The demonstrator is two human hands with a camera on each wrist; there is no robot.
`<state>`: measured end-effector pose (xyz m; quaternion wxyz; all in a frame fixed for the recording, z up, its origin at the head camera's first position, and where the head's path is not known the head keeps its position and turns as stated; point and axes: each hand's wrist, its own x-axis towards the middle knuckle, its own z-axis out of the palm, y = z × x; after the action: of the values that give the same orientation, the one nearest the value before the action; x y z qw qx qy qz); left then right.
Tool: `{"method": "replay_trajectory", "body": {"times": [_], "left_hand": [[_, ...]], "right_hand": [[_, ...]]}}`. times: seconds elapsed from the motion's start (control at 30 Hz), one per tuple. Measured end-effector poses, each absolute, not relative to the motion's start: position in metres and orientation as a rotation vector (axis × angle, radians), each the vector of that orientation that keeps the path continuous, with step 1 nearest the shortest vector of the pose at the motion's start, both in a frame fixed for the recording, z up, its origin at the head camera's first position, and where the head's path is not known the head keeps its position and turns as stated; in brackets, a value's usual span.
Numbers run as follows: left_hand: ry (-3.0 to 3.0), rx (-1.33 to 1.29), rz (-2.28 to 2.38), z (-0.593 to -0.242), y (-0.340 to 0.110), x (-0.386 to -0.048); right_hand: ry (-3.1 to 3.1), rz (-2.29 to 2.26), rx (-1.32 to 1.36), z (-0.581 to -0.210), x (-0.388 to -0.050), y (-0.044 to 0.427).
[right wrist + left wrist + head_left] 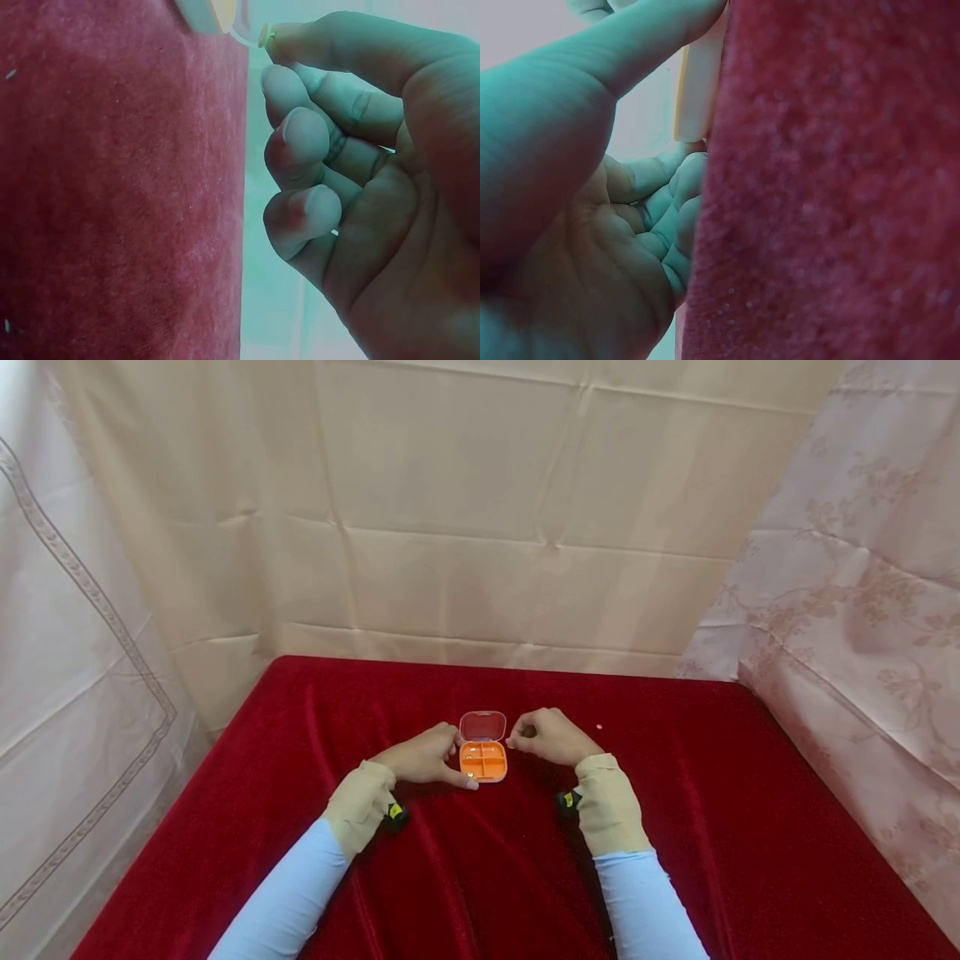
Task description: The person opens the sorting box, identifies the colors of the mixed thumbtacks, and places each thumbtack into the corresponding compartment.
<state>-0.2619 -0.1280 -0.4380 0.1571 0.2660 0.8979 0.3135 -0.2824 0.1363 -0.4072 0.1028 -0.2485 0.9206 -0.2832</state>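
An orange pill box [493,762] with a clear lid [483,725] raised at the back sits on the red cloth. Small pale pieces show in its two left compartments. My left hand [429,755] grips the box from the left, thumb at the front corner and a finger near the hinge; the box edge [697,94] appears between them in the left wrist view. Just right of the box, my right hand [553,737] pinches a small yellowish tablet [266,34] between thumb and index finger. Its other fingers are curled toward the palm.
A tiny pink tablet [598,727] lies on the red velvet tablecloth [480,885], to the right of my right hand. Behind the table hangs a beige curtain [465,527], with patterned drapes [862,585] along the right side.
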Motion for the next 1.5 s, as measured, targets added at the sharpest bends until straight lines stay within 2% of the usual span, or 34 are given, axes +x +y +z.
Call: {"method": "replay_trajectory", "body": {"times": [0.33, 1.5], "left_hand": [[2.567, 0.761, 0.903, -0.440, -0.129, -0.262], [2.572, 0.773, 0.874, -0.438, -0.128, -0.264]], "right_hand": [[2.680, -0.868, -0.712, -0.407, -0.281, 0.134], [2.745, -0.799, -0.900, -0.412, -0.280, 0.116]]}}
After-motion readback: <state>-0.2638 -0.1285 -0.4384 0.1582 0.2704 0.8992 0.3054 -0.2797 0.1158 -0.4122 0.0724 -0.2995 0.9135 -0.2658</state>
